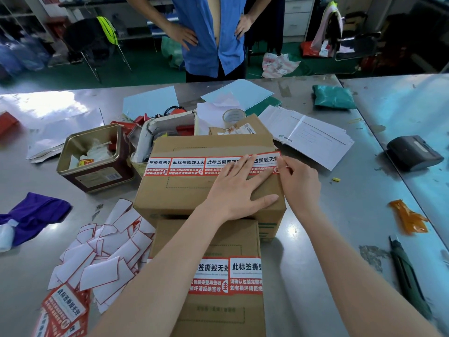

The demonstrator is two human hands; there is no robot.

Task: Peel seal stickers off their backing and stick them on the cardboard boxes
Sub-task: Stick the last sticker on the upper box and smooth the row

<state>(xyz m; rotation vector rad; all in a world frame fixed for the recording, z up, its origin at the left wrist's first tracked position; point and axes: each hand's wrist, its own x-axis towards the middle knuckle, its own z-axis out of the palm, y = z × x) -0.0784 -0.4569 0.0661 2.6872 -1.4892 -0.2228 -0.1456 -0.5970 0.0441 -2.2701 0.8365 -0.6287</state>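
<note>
Left hand [237, 188] flat on far box [209, 181], fingers straight, pressing sticker row [194, 166]. Right hand [300, 181] pinches last sticker's end at box edge. Risk: crooked overhang or trapped wrinkle.

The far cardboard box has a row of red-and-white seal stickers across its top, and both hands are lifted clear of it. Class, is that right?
Not quite. The head view shows the left hand pressing flat on the far cardboard box and the right hand touching the last of the seal stickers; the row itself is correct.
</note>
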